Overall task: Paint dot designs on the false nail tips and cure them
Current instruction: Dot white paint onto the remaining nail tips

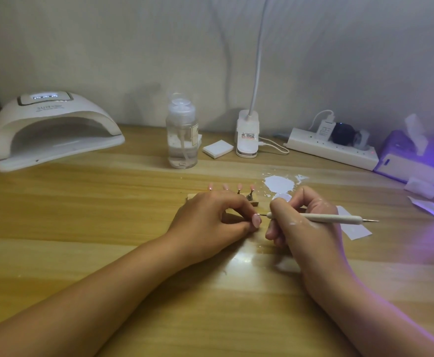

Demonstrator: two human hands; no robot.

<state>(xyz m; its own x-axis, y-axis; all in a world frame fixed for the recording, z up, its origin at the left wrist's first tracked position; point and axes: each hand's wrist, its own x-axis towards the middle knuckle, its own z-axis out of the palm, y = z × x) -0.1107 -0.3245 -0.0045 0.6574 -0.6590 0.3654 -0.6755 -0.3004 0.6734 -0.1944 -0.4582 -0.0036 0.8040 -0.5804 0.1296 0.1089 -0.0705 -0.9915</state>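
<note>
My left hand [216,217] pinches a pink false nail tip [333,220] between its fingertips, low over the wooden table. My right hand [298,220] grips a white dotting pen [326,217], whose thin metal point touches the held tip. Just behind my left hand stands a wooden holder [254,202] with several pink nail tips [239,188] upright on small stands. A splash of white paint [279,183] lies on the table behind my right hand. At the far left sits the white curing lamp [53,130], its mouth facing me.
A clear pump bottle [182,132], a stack of white pads [218,148] and a clip lamp base [247,135] stand at the back. A power strip [331,148] and a purple-lit tissue box [411,155] sit at the right. A paper slip [355,228] lies under the pen.
</note>
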